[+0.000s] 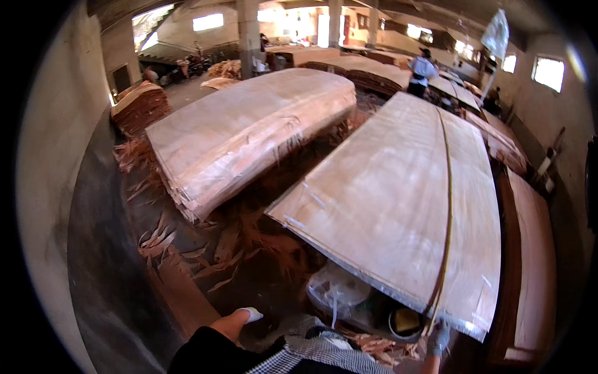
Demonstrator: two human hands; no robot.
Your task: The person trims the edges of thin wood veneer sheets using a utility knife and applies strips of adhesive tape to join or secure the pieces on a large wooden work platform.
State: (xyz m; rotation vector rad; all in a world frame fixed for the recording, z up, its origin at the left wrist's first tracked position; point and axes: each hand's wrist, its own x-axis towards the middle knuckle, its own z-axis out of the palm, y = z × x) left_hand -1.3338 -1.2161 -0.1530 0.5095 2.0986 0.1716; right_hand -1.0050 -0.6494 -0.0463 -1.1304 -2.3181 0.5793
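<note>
My right hand (440, 338), in a grey glove, is at the lower right, closed on the near end of a thin yellow strip (448, 212). The strip runs lengthwise over a large pale veneer sheet (386, 199) on top of a stack, all the way toward its far end. My left hand (250, 314), in a white glove, hangs low by my side above the dark floor. Its fingers are curled and it touches nothing. A black sleeve and checked cloth fill the bottom edge.
A second tall veneer stack (249, 131) lies to the left. Wood scraps (237, 249) litter the floor between the stacks. A plastic bag (336, 290) and a round bucket (405, 323) sit under the near sheet edge. A person (422, 71) stands far back.
</note>
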